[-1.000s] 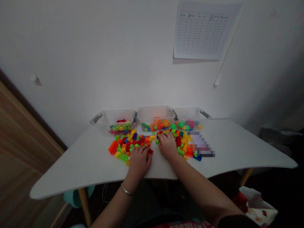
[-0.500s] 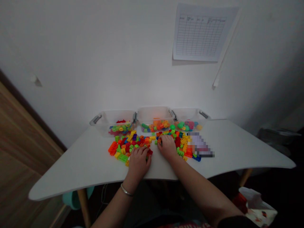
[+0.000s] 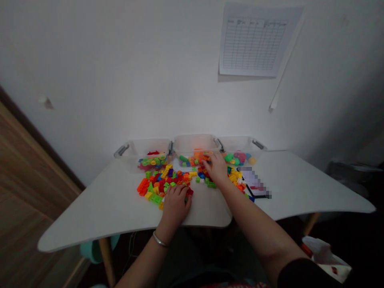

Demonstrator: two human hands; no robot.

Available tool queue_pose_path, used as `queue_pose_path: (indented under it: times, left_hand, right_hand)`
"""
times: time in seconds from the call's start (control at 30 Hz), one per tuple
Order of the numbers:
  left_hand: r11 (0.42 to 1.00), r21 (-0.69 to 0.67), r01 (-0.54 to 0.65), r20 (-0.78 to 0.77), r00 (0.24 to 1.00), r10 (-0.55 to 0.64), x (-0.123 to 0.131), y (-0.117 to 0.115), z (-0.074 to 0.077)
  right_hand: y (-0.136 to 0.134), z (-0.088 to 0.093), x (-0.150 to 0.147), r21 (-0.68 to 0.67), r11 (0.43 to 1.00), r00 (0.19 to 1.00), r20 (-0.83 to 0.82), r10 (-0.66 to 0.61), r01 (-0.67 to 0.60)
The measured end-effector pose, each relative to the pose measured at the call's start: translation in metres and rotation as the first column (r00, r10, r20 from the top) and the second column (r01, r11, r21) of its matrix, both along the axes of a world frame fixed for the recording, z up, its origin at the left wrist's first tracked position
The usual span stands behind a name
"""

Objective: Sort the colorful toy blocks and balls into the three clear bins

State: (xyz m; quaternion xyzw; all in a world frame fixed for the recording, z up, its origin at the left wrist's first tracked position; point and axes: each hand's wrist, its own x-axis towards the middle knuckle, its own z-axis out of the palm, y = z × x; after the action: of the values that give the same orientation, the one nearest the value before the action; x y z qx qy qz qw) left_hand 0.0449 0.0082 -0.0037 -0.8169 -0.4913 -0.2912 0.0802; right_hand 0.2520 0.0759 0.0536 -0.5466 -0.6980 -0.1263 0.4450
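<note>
A heap of small coloured plastic bricks point(image 3: 168, 182) lies on the white table point(image 3: 105, 208). My left hand point(image 3: 176, 203) rests palm down at the heap's near edge, fingers curled on the bricks, a red brick point(image 3: 189, 192) by its fingertips. My right hand point(image 3: 216, 168) is stretched forward to the front wall of the middle clear tub point(image 3: 195, 150), fingers closed around an orange brick point(image 3: 205, 158). A bracelet sits on my left wrist.
Three clear plastic tubs stand in a row against the wall, the left tub point(image 3: 144, 154) and the right tub point(image 3: 240, 150) also holding bricks. A blurred flat object point(image 3: 255, 184) lies right of the heap. A printed sheet point(image 3: 255, 40) hangs on the wall.
My right hand has left the bricks in the middle of the heap and moved forward to the middle tub, carrying an orange brick. The left hand has stayed put.
</note>
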Motion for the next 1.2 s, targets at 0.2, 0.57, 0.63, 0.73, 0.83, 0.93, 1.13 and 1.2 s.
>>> queue_pose_path:
  times: [0.2, 0.57, 0.63, 0.73, 0.83, 0.93, 1.13, 1.2]
  left_hand:
    - [1.000, -0.002, 0.003, 0.011, 1.000, -0.003, -0.001, 0.000, -0.001]
    - [1.000, 0.001, 0.007, 0.027, 1.000, -0.008, -0.001, 0.000, -0.002]
    - [1.000, -0.001, 0.004, 0.029, 1.000, -0.004, -0.001, 0.000, -0.002]
    - [1.000, -0.009, 0.005, 0.027, 1.000, -0.005, -0.001, 0.000, -0.001]
    - [1.000, -0.010, 0.005, 0.028, 1.000, -0.005, -0.001, -0.001, -0.001]
    - [1.000, -0.009, 0.007, 0.027, 1.000, -0.007, -0.001, -0.001, 0.000]
    - [1.000, -0.009, 0.009, 0.014, 1.000, -0.009, -0.002, -0.001, 0.000]
    - [1.000, -0.007, 0.001, 0.010, 1.000, -0.001, -0.001, -0.001, -0.001]
  right_hand:
    - [0.037, 0.038, 0.017, -0.073, 0.989, 0.980, -0.144, -0.140, 0.131]
    - [0.057, 0.029, 0.019, -0.199, 0.943, 0.962, -0.004, -0.272, 0.266]
    - [0.056, 0.029, 0.016, -0.182, 0.941, 0.958, 0.058, -0.279, 0.285]
    - [0.056, 0.026, 0.014, -0.156, 0.953, 0.963, 0.108, -0.246, 0.261]
    - [0.055, 0.021, 0.014, -0.140, 0.966, 0.972, 0.127, -0.198, 0.215]
    - [0.053, 0.019, 0.016, -0.126, 0.967, 0.967, 0.157, -0.199, 0.220]
    - [0.052, 0.024, 0.025, -0.186, 0.978, 0.991, 0.116, -0.072, 0.093]
    - [0.050, 0.028, 0.029, -0.197, 0.980, 1.000, 0.024, -0.011, 0.015]
